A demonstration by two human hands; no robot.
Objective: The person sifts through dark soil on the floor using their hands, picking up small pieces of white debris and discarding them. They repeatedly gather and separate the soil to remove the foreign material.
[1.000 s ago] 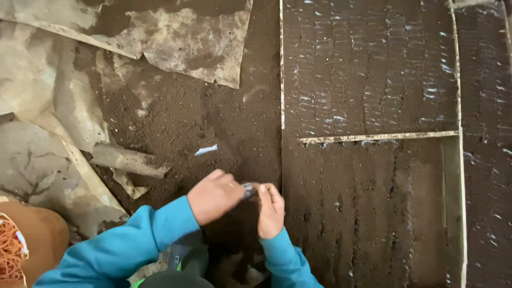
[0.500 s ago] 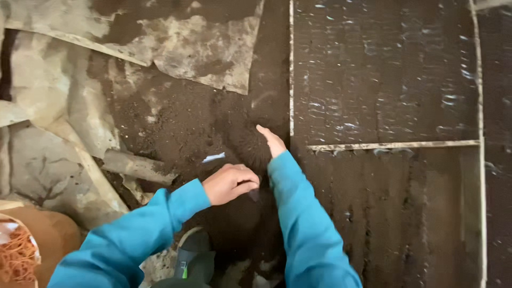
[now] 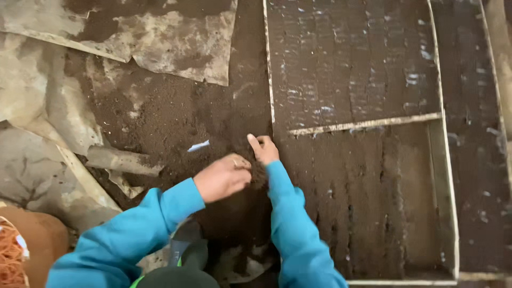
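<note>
Across the right of the frame I count two soil-filled frames, one above the other. Lower centre, two hands: left hand curled closed over loose soil, right hand fingers together, pressed into it. One pale scrap just left.

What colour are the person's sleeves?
The sleeves are bright blue, seen in the head view.

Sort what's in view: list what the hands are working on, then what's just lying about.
In hand:
- left hand, fingers bunched over loose dark soil
- right hand on the soil beside the framed bed

Lying about:
- torn sheeting
- small pale scrap
- orange netting
</note>
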